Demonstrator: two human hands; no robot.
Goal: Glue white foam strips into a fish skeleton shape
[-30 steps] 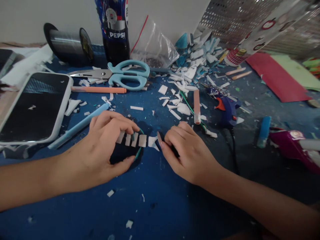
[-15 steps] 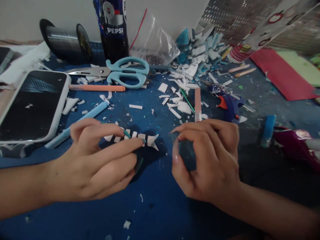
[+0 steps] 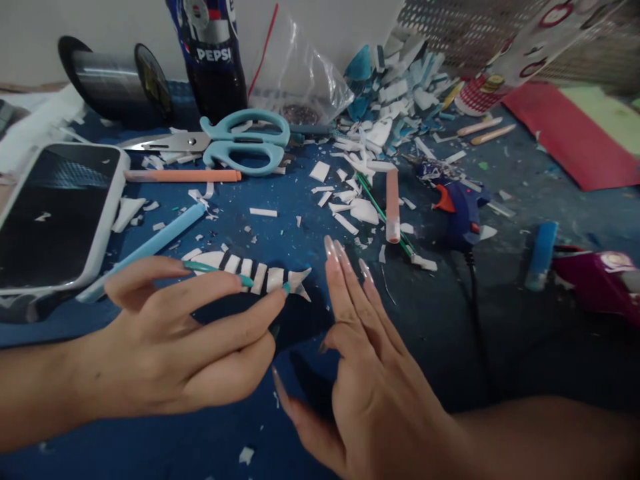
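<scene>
A white paper fish skeleton (image 3: 250, 272) lies glued on a dark blue cutout (image 3: 295, 320) in the middle of the blue work surface. My left hand (image 3: 185, 347) hovers just in front of it with fingers stretched out and apart, teal nails pointing at the bones, holding nothing. My right hand (image 3: 370, 380) is raised to the right of the cutout, fingers straight and together, palm turned left, empty. Neither hand presses on the paper now.
A phone (image 3: 55, 213) lies at left. Light blue scissors (image 3: 240, 139), an orange stick (image 3: 183, 176), a Pepsi bottle (image 3: 210, 53) and a tape spool (image 3: 115, 77) stand behind. A blue glue gun (image 3: 457, 203) with cord lies right. White paper scraps (image 3: 370, 153) litter the surface.
Both hands lifted off the paper fish. My right hand went from a pinch to flat, straight fingers. My left hand's fingers spread and drew back toward me.
</scene>
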